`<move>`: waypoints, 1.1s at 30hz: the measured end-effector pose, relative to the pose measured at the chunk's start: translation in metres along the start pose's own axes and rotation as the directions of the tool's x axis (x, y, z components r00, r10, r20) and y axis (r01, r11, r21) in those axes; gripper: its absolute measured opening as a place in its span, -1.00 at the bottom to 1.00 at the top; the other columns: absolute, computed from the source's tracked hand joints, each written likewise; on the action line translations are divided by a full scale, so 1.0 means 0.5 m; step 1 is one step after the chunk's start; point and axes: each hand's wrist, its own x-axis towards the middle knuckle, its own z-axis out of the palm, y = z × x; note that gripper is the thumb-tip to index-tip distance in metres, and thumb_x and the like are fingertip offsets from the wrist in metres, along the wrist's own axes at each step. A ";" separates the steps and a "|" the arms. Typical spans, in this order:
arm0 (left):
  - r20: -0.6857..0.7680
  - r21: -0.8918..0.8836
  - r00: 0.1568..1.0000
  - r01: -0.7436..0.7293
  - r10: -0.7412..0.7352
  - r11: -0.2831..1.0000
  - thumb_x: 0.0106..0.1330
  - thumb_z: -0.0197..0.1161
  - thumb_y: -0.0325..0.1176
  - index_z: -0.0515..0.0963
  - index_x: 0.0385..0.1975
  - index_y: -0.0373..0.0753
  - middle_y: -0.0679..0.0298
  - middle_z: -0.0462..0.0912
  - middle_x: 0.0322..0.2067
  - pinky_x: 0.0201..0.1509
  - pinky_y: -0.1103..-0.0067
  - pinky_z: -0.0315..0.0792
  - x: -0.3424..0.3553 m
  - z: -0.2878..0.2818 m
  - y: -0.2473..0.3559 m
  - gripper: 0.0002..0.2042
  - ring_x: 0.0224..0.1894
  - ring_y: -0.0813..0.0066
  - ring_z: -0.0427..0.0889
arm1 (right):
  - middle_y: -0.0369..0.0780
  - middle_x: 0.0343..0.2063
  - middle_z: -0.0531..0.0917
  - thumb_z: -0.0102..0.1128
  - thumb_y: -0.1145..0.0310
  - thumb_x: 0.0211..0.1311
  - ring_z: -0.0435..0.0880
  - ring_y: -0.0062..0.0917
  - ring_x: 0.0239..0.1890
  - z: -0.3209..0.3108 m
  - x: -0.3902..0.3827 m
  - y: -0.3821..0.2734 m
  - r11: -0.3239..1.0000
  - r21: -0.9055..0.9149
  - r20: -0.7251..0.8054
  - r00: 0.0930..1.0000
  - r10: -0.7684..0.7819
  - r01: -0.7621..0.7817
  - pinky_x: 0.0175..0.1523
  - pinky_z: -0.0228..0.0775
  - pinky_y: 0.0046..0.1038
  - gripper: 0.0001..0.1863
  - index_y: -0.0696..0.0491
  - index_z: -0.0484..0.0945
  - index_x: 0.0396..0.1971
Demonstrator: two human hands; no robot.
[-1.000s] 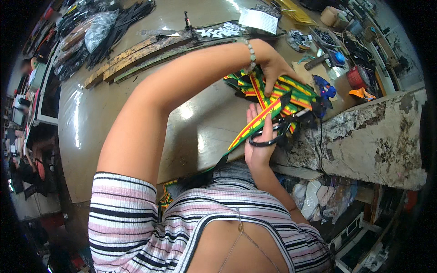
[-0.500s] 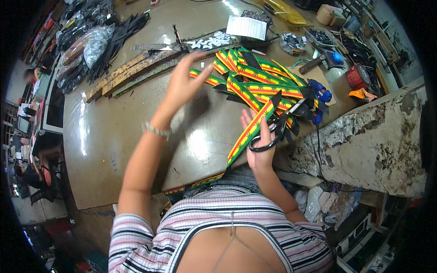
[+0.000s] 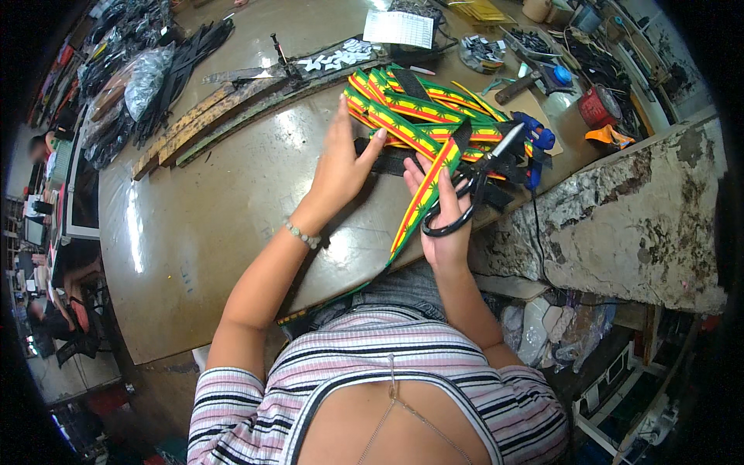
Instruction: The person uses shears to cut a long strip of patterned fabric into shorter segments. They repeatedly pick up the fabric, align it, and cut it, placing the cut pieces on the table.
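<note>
A pile of straps striped green, yellow and red with dark leaf prints (image 3: 434,108) lies on the table in front of me. At its left edge, my left hand (image 3: 339,164) is open, fingers straight and thumb apart, seeming to touch the straps. Black-handled scissors (image 3: 480,180) hang in my right hand (image 3: 444,221), with their blades pointing up and away to the right. Across that hand's fingers lies one striped strap (image 3: 422,198), black at its upper end, running down toward the table's near edge. Whether the right fingers grip this strap is hard to see.
Behind the pile are long wooden bars (image 3: 209,116), white small pieces (image 3: 341,56) and a paper sheet (image 3: 398,29). A hammer (image 3: 535,81), a blue tool (image 3: 535,138) and a red can (image 3: 598,107) are at right. Plastic-wrapped bundles (image 3: 143,85) lie far left.
My left hand has come down and right to the pile's left edge, and its fingers have straightened. The right hand still carries the scissors, with the strap across it. The view has shifted slightly.
</note>
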 end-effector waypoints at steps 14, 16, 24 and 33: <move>0.309 0.527 0.858 -0.513 0.409 0.678 0.30 0.13 -0.18 0.19 0.34 0.36 0.16 -0.12 0.45 0.40 -0.13 -0.31 0.024 0.024 -0.038 -0.42 0.48 -0.08 -0.27 | 0.00 -0.36 0.65 -0.15 0.23 0.49 0.73 -0.30 -0.32 -0.016 -0.066 -0.063 0.941 -0.336 0.077 0.997 -0.021 0.046 -0.18 0.63 -0.38 -0.63 0.29 0.45 -0.17; 0.320 0.499 0.848 -0.530 0.422 0.686 0.30 0.12 -0.21 0.15 0.38 0.26 0.13 -0.18 0.46 0.42 -0.10 -0.32 0.008 0.014 -0.033 -0.39 0.48 -0.10 -0.31 | -0.03 -0.33 0.65 -0.11 0.27 0.47 0.72 -0.33 -0.28 -0.011 -0.056 -0.065 0.915 -0.399 0.068 0.997 -0.037 0.061 -0.14 0.62 -0.37 -0.66 0.29 0.45 -0.15; 0.223 -0.086 0.911 -0.336 0.347 0.938 0.20 0.25 -0.47 0.30 0.17 -0.17 0.01 0.06 0.38 0.44 0.22 -0.01 -0.076 -0.084 -0.018 -0.50 0.44 0.00 0.01 | -0.46 -0.54 0.42 0.28 0.36 0.26 0.35 -0.82 -0.53 0.042 0.025 -0.090 0.804 -0.583 0.216 0.976 0.022 0.111 -0.44 0.17 -0.70 -0.83 0.07 0.46 -0.35; 0.359 -0.449 0.932 0.123 0.052 0.885 0.25 0.25 -0.50 0.67 -0.22 -0.33 0.20 0.65 -0.30 -0.03 0.49 0.47 -0.268 -0.353 0.062 -0.85 -0.21 0.35 0.63 | -0.34 -0.37 0.64 0.20 0.39 0.30 0.63 -0.69 -0.45 0.242 0.030 0.008 0.976 -0.217 0.454 0.881 0.131 -0.033 -0.47 0.47 -0.65 -0.85 0.08 0.53 -0.19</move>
